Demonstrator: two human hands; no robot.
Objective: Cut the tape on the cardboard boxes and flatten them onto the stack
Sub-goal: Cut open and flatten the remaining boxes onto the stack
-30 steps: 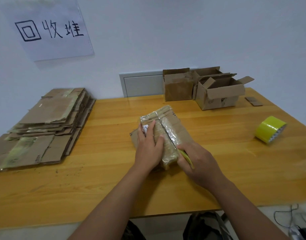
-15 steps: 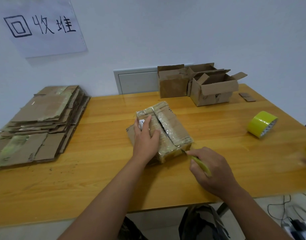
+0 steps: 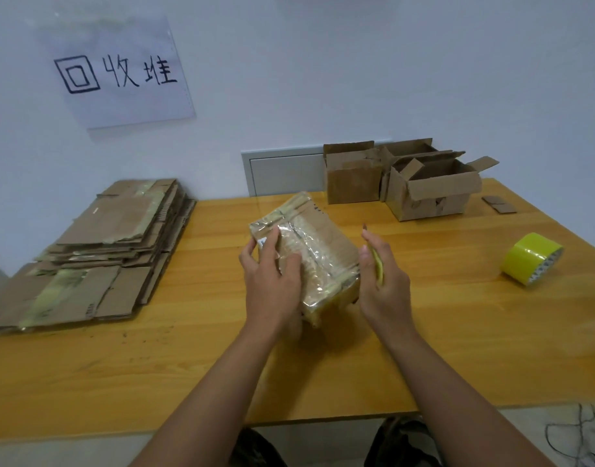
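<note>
1. The left hand (image 3: 272, 281) grasped the small tape-wrapped brown cardboard box (image 3: 309, 251), tilted off the wooden table (image 3: 457, 332).
2. The right hand (image 3: 383, 284), just beside it, gripped a slim yellow cutter (image 3: 377, 269); its blade could nick the left fingers.

We see a brown cardboard box (image 3: 318, 244) banded in glossy clear tape, a yellow cutter (image 3: 378, 269), a bright yellow tape roll (image 3: 530, 261), a honey-orange wooden worktop (image 3: 457, 332), and a white sign (image 3: 121, 72) with black handwritten characters.
</note>
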